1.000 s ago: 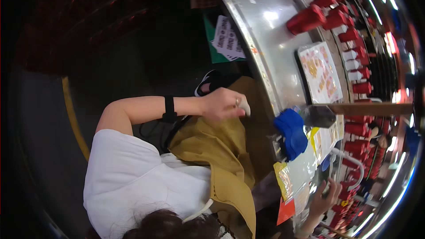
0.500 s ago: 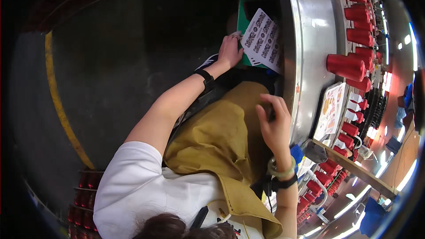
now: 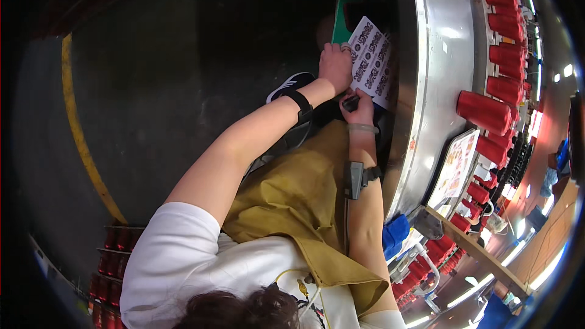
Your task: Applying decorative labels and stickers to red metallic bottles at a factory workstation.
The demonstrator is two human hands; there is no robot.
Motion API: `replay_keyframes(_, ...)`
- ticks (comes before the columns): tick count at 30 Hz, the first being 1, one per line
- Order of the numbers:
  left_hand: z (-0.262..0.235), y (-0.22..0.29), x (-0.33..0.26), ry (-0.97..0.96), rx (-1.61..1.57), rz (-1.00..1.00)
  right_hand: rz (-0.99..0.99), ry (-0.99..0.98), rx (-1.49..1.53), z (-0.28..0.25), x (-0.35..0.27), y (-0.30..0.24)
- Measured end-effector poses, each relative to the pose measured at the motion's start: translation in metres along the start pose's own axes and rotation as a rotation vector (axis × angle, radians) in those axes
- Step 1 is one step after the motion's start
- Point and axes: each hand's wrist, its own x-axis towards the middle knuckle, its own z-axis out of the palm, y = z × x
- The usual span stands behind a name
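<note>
1. Sheet of white, paper-like material with rows of dark print [image 3: 370,64] lies tilted beside a shiny metal table [image 3: 445,55], at the ends of both hands.
2. Left hand [image 3: 336,66], a ring on one finger, meets the sheet's left edge; its fingers are bent and close together, the sheet extending to the right of them. Whether they pinch it cannot be told.
3. Right hand [image 3: 364,109] is at the sheet's lower edge, fingers curled and thumb near the lower corner, with the sheet beyond the fingertips. A small dark patch shows inside the curl; whether the hand grips anything is unclear.
4. Flat green panel [image 3: 341,31] shows behind the sheet, above the left hand.
5. Mustard-brown cloth apron [image 3: 286,189] covers the lap, between the forearms.
6. Large red tapered cup [image 3: 484,113] lies on its side along the table's far edge.
</note>
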Motion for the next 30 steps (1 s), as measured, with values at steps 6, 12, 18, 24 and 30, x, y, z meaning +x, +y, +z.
replay_keyframes(6, -0.004, -0.009, 0.007, -0.223, -0.139, -0.136, 0.156, -0.14, 0.194, -0.001, 0.005, -0.017)
replay_keyframes(12, -0.018, 0.0, 0.003, -0.407, -0.12, -0.096, 0.042, -0.333, 0.11, 0.001, -0.004, -0.025)
replay_keyframes(18, -0.003, 0.023, -0.005, 0.118, -0.128, 0.036, -0.162, -0.117, -0.129, -0.008, 0.005, -0.037)
replay_keyframes(24, 0.011, 0.012, 0.037, -0.068, -0.122, 0.068, -0.357, 0.378, -0.082, -0.038, 0.022, -0.022)
replay_keyframes(30, 0.018, 0.017, 0.037, -0.052, -0.089, 0.042, -0.252, 0.394, -0.313, -0.035, 0.017, -0.025)
